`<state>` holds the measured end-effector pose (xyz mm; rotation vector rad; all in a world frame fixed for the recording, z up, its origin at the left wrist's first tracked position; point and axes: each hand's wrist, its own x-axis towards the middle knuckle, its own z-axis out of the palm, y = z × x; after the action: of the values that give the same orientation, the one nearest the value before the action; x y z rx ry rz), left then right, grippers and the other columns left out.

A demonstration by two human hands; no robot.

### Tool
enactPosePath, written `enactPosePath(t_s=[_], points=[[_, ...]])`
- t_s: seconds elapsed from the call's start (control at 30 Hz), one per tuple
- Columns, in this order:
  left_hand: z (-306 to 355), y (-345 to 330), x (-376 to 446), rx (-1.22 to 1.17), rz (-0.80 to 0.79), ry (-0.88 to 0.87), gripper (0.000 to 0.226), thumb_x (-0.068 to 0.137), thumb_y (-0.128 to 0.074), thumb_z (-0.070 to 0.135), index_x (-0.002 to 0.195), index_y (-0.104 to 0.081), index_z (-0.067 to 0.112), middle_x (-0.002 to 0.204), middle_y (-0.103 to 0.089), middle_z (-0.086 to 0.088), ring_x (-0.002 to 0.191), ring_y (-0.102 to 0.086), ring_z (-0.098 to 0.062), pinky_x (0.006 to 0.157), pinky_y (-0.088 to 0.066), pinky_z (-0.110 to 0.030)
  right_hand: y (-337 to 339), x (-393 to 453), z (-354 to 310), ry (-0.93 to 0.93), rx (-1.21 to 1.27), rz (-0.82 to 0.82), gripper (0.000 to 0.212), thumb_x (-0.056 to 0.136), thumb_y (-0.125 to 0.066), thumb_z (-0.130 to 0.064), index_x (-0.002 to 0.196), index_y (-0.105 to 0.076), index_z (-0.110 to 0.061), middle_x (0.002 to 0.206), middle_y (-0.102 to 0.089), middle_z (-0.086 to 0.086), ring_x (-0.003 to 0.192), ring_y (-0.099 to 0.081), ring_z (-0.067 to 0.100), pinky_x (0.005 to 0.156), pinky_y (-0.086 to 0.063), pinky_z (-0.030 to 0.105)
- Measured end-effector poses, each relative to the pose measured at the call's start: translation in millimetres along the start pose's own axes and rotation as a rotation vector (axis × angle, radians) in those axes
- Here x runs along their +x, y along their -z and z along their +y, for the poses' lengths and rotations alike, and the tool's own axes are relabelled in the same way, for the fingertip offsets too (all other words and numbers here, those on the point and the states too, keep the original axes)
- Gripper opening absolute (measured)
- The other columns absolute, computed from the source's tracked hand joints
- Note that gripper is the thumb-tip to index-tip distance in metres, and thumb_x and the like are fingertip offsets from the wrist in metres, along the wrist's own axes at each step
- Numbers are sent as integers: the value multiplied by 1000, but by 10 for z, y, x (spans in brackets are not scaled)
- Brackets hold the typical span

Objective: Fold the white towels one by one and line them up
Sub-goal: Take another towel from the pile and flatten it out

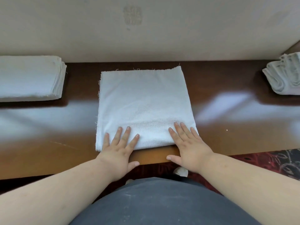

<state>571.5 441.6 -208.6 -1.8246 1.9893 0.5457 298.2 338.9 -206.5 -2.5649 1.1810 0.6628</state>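
A white towel (pixel 143 103) lies folded into a rough square in the middle of the dark wooden table (pixel 227 120), its folded edge toward me and frayed edges at the back. My left hand (pixel 119 148) rests flat on its near left corner, fingers spread. My right hand (pixel 188 146) lies flat on the near right corner, fingers also spread. Neither hand grips anything. A stack of folded white towels (pixel 30 78) sits at the far left. A looser pile of white towels (pixel 284 75) sits at the far right.
A beige wall (pixel 146 30) runs along the back edge of the table. The table's front edge is just below my hands. A dark red patterned carpet (pixel 267 161) shows below the table at right.
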Motion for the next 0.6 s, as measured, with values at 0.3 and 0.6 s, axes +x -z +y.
enactPosePath(t_s=[0.3,0.6], points=[[-231,596,345,-123,271,-58,60,95,-16,60,151,-19,37,161,-12,3,147,-8,-19,120,-8,-34,568,466,-61,-105,242,323,62,97,-30,-61,152,-31,-33,161,-22,-2,147,-18,21,117,-20,38],[-522,428,717,-142,220,239,85,77,7,82,151,2,41,162,14,-1,146,23,-20,118,12,-46,538,936,439,-191,173,320,78,89,-13,-73,148,-39,-29,160,-26,-1,147,-16,17,120,-11,44]])
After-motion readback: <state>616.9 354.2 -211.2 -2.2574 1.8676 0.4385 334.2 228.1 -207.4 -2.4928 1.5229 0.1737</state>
